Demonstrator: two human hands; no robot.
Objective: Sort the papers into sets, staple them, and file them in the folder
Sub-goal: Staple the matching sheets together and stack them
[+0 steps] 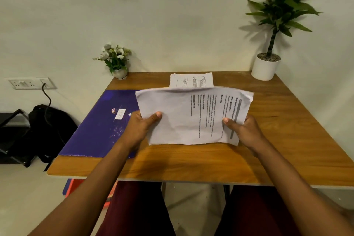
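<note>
So you've got the stack [191,119] of printed sheets held up in both hands, right in the middle of the surface [191,161]. Your left hand [142,126] grips its left edge, thumb pressed flat on the top sheet and the rest of the fingers tucked underneath where I can't see them. Your right hand [244,130] does the same on the right edge, thumb on top near the grey heading bar. The text runs sideways, heading end to the right. The stack's far edge bows upward. Its near edge sits low over the wood, and I can't tell if it's touching.

Just behind the stack there's a second pile [191,80] of printed pages lying flat, partly hidden by the raised edge. To the stack's left the blue folder [99,130] lies closed and flat, a small white label [120,114] on its cover, and the stack's left corner overlaps it.

Further out, behind the stack to the left, there's a little flower pot [117,61]. Behind it to the right is a tall plant [268,63] in a white pot. Way off to the stack's left, down on the floor, sits a black backpack [47,126], with a wall socket [30,83] above it.
</note>
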